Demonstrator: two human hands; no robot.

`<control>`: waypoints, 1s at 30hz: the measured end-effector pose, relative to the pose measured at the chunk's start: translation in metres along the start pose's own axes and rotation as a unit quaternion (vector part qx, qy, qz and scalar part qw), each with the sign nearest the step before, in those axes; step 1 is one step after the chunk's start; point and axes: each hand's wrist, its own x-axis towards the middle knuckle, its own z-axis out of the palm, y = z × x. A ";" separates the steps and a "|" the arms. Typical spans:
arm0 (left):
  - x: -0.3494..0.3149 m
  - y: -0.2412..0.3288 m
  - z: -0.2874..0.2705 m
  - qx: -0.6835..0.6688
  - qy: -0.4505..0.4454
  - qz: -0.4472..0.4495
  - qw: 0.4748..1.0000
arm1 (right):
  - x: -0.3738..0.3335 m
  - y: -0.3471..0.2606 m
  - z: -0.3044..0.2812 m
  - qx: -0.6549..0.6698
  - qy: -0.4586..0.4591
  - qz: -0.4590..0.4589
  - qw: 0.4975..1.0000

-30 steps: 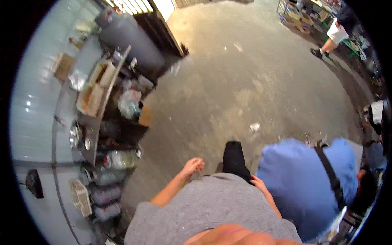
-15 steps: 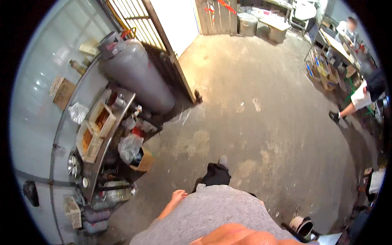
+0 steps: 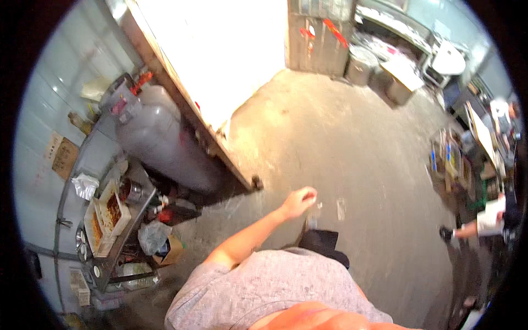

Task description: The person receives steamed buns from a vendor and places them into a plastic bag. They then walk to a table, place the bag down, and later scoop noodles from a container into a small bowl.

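My left hand is stretched out ahead of my body above the concrete floor, with its fingers loosely curled in and nothing showing in them. It touches nothing. Below it, one dark trouser leg and part of a shoe come out from under my grey shirt. My right hand is out of the picture, hidden behind my body.
An open door stands ahead on the left, bright light beyond it. Beside it are a large grey gas cylinder and a shelf with food trays. Rightward, a person stands near crates. Lidded bins stand at the back.
My left hand has swung forward and up from beside my waist. The view has shifted toward the doorway, and the cylinder and shelf now sit lower and farther left.
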 end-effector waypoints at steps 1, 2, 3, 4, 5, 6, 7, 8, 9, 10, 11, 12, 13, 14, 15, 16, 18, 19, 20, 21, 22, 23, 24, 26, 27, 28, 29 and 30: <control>0.012 -0.016 -0.010 0.048 0.014 -0.011 0.999 | 0.035 -0.020 0.001 -0.001 -0.011 -0.009 1.000; 0.018 -0.025 -0.028 0.101 0.026 -0.035 0.994 | 0.069 -0.042 0.001 -0.007 -0.027 -0.016 0.999; 0.020 -0.028 -0.041 0.133 0.034 -0.088 0.987 | 0.100 -0.068 -0.002 -0.020 -0.042 -0.025 0.999; 0.029 -0.029 -0.052 0.154 0.045 -0.134 0.978 | 0.132 -0.098 -0.004 -0.032 -0.053 -0.041 0.997; 0.029 -0.031 -0.062 0.152 0.067 -0.165 0.972 | 0.160 -0.132 -0.003 -0.045 -0.069 -0.061 0.995; 0.029 -0.042 -0.072 0.144 0.088 -0.193 0.967 | 0.188 -0.170 0.001 -0.056 -0.085 -0.088 0.991; 0.033 -0.059 -0.084 0.106 0.103 -0.196 0.969 | 0.216 -0.209 0.004 -0.068 -0.096 -0.116 0.986; 0.036 -0.071 -0.098 0.071 0.121 -0.200 0.970 | 0.243 -0.247 0.010 -0.076 -0.115 -0.143 0.980; 0.042 -0.079 -0.110 0.068 0.153 -0.235 0.957 | 0.271 -0.285 0.020 -0.083 -0.131 -0.171 0.973; 0.053 -0.087 -0.125 0.065 0.184 -0.274 0.942 | 0.298 -0.319 0.032 -0.088 -0.149 -0.195 0.965; 0.067 -0.094 -0.139 0.031 0.222 -0.300 0.927 | 0.322 -0.350 0.046 -0.094 -0.168 -0.216 0.957; 0.086 -0.100 -0.152 -0.002 0.258 -0.324 0.910 | 0.348 -0.381 0.060 -0.098 -0.182 -0.234 0.950; 0.110 -0.112 -0.165 -0.052 0.305 -0.325 0.894 | 0.371 -0.407 0.074 -0.108 -0.194 -0.246 0.943; 0.136 -0.133 -0.184 -0.017 0.322 -0.281 0.904 | 0.391 -0.433 0.087 -0.112 -0.200 -0.260 0.938; 0.162 -0.151 -0.200 -0.045 0.323 -0.273 0.905 | 0.407 -0.450 0.097 -0.117 -0.206 -0.265 0.935; 0.202 -0.164 -0.218 -0.074 0.328 -0.251 0.908 | 0.424 -0.464 0.103 -0.126 -0.205 -0.272 0.932; 0.299 -0.141 -0.266 0.056 0.298 -0.192 0.934 | 0.450 -0.494 0.100 -0.152 -0.184 -0.277 0.931; 0.344 -0.108 -0.295 0.082 0.290 -0.161 0.940 | 0.463 -0.510 0.095 -0.161 -0.169 -0.280 0.931; 0.382 -0.068 -0.326 0.116 0.281 -0.132 0.943 | 0.473 -0.526 0.089 -0.169 -0.155 -0.284 0.931; 0.412 -0.051 -0.359 0.165 0.270 -0.090 0.944 | 0.488 -0.538 0.083 -0.169 -0.140 -0.287 0.933; 0.443 -0.038 -0.390 0.214 0.250 -0.043 0.943 | 0.506 -0.551 0.078 -0.165 -0.123 -0.287 0.935; 0.469 -0.023 -0.420 0.174 0.250 -0.023 0.952 | 0.528 -0.562 0.076 -0.148 -0.115 -0.269 0.945; 0.497 -0.009 -0.452 0.138 0.248 0.006 0.959 | 0.560 -0.568 0.074 -0.095 -0.102 -0.225 0.964; 0.549 0.000 -0.523 0.135 0.255 0.005 0.957 | 0.648 -0.596 0.086 0.060 -0.091 -0.112 0.988; 0.578 0.019 -0.557 0.148 0.261 -0.020 0.954 | 0.683 -0.620 0.103 0.069 -0.068 -0.117 0.988; 0.609 0.033 -0.590 0.160 0.268 -0.046 0.949 | 0.721 -0.656 0.127 0.078 -0.046 -0.124 0.988; 0.630 0.029 -0.621 0.123 0.296 -0.043 0.946 | 0.757 -0.697 0.157 0.078 -0.039 -0.128 0.988; 0.643 0.049 -0.659 0.101 0.337 0.015 0.936 | 0.786 -0.749 0.193 0.082 -0.060 -0.194 0.976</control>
